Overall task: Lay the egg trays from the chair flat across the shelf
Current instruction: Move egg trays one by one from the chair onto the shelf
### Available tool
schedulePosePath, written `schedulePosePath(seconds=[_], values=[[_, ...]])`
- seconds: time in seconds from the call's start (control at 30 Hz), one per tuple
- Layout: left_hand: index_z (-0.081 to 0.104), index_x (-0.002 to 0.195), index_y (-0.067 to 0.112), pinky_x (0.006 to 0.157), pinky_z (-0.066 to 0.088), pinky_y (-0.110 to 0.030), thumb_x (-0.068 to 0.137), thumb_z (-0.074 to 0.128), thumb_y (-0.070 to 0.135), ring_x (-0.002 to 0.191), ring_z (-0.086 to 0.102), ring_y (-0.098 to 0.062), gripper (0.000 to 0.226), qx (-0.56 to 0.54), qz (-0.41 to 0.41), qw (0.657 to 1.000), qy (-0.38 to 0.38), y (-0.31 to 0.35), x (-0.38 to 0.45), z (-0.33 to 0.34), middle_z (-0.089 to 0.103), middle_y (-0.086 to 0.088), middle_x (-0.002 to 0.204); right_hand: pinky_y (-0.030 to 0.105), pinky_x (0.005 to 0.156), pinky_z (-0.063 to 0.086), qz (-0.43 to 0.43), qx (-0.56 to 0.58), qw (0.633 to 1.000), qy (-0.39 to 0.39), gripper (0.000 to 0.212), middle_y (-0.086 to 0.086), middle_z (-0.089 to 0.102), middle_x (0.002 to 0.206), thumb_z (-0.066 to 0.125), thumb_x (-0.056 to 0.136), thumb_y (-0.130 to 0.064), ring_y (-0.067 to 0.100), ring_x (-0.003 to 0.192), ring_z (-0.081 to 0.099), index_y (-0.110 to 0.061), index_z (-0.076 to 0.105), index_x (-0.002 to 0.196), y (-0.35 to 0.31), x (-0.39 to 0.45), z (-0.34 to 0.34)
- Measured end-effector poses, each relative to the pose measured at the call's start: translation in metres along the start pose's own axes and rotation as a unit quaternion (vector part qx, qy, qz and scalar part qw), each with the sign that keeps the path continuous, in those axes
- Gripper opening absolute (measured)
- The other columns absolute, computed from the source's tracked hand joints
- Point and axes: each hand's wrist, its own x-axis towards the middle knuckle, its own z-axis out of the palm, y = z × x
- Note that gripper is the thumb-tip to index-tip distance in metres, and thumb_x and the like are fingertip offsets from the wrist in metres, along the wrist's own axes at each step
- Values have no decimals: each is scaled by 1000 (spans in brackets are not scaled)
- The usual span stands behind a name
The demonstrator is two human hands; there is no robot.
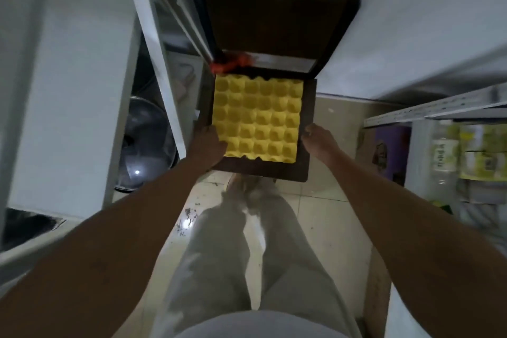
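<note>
A yellow egg tray lies flat on the seat of a dark wooden chair straight ahead of me. My left hand rests on the tray's near left edge, fingers over its corner. At the tray's right edge, my right hand has fingers that touch or nearly touch it. Whether more trays lie under the top one is hidden. The frame is blurred.
A white metal shelf on the right carries bottles and green-yellow packages. White shelf uprights stand at the left, with a glass pot lid below. An orange string is tied at the chair back. Tiled floor lies under my legs.
</note>
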Motion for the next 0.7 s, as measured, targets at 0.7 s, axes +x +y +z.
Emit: schedulePosePath(seconds=[0.7], values=[[67,118,11,89,57,-51,93,54,16,105,66,-38,29,-137,4,988,75,38,81,-13,70,-16,112,46,81,63,152,426,880,146,32,17,71,113,61,91,-6,33,99,72,-9,60,122,39,5,27]])
